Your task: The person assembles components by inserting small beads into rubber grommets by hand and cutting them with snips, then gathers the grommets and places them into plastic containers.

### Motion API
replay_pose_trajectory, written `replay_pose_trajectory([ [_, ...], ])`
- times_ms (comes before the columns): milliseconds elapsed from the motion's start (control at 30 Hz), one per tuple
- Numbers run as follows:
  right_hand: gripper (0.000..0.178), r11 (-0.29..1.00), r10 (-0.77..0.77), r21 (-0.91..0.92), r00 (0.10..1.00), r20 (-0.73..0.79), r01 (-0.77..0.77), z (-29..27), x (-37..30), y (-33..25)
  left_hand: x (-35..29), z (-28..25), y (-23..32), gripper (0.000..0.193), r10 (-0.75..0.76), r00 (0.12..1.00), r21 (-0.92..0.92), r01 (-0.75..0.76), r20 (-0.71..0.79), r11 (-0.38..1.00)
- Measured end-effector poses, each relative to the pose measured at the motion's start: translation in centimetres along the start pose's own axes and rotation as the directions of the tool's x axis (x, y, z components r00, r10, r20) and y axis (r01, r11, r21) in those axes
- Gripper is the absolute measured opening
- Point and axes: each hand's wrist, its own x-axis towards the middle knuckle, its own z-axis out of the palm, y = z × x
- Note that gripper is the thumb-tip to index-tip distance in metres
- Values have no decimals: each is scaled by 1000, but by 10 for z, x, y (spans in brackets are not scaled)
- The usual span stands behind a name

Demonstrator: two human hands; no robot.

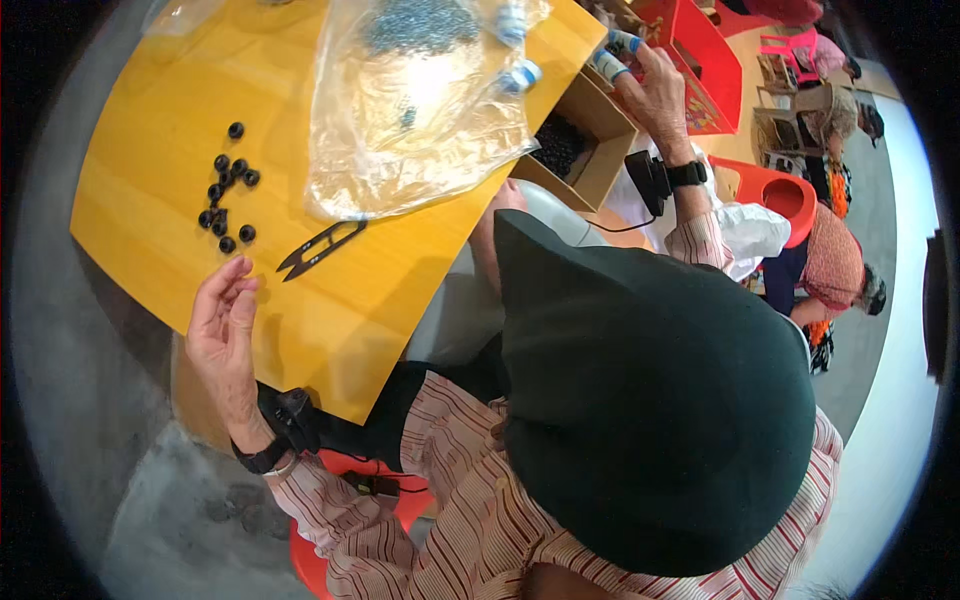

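The left hand [222, 328] curls its fingers, tips slightly parted, beside small round black pieces [215, 191] on the yellow wooden desk [150, 190], best taken singly, clear of those slim black metal snips [325, 252], while the right hand [657, 100] sits at blue-and-white cylinders [610, 66], pinching or not I can't tell.

Yellow table [150, 190]; black beads [215, 191]; blue-white cylinders [609, 66]; red-striped shirt [465, 480].

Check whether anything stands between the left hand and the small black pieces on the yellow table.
Nothing visible does: only bare yellow table shows between the left hand and the small black pieces. The snips lie off to the right.
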Motion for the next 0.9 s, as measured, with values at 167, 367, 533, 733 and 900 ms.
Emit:
replay_pose_trajectory([
  [167,31,986,164,-82,958,237,-148,29,-54,66,7,-7,-13,30,-132,991,40,132,0,990],
  [367,52,940,339,-97,856,391,-328,51,-95,115,24,-6,-2,26,-46,993,95,56,-109,994],
  [533,47,932,355,-76,852,385,-354,46,-89,107,46,-9,3,17,13,964,168,33,-265,985],
  [733,35,961,250,-142,963,97,-235,38,-80,82,61,-12,-12,16,64,946,252,19,-319,967],
  [900,32,958,243,-146,969,-39,-246,21,-63,47,63,-12,-13,16,95,921,323,35,-377,946],
])
